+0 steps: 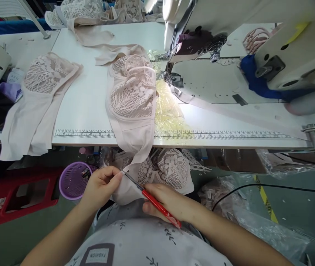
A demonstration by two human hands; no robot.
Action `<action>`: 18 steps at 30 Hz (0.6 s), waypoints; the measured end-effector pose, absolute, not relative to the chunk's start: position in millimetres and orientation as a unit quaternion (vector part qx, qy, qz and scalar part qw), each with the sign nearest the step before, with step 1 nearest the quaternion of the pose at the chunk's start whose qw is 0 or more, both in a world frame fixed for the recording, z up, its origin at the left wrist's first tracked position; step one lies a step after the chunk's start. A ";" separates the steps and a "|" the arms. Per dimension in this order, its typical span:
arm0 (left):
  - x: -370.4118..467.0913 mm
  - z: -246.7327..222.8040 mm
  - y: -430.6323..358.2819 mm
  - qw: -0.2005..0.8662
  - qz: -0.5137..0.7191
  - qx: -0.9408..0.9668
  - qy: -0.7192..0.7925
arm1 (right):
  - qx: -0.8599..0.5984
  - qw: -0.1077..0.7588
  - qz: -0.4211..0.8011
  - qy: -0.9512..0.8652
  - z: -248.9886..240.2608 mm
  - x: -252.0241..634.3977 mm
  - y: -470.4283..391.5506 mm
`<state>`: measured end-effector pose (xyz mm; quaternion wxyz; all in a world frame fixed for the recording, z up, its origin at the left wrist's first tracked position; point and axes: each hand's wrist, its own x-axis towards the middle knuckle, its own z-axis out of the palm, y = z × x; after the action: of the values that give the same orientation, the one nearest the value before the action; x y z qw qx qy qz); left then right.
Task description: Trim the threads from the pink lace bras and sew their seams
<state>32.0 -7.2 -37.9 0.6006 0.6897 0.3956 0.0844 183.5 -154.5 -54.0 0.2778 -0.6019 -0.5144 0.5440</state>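
The right hand (pixel 164 201) holds red-handled scissors (pixel 157 204), their tips at the edge of a pale lace garment (pixel 132 99) pinched by the left fingers (pixel 115 181). The garment hangs over the front of the white desk (pixel 82 107), between another lace piece (pixel 42 85) and the sewing machine (pixel 190 44). A purple basket (pixel 73 181) stands below.

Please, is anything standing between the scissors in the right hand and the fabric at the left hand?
Nothing visible is: the tips of the red-handled scissors, held in the right hand, already meet the fabric beside the left hand.
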 end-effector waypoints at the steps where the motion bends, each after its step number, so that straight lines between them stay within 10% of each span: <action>1: 32.1 -37.7 -7.7 0.599 0.087 0.690 0.396 | -0.604 0.277 0.548 -0.509 -50.9 182.6 -152.3; 18: 27.6 -35.7 -8.4 0.574 0.088 0.724 0.374 | -0.660 0.360 0.487 -0.444 -69.0 172.3 -150.4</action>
<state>27.6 -8.4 -35.7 0.5738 0.7235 0.3735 0.0880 172.3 -150.4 -69.0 0.3601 -0.6600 -0.4444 0.4870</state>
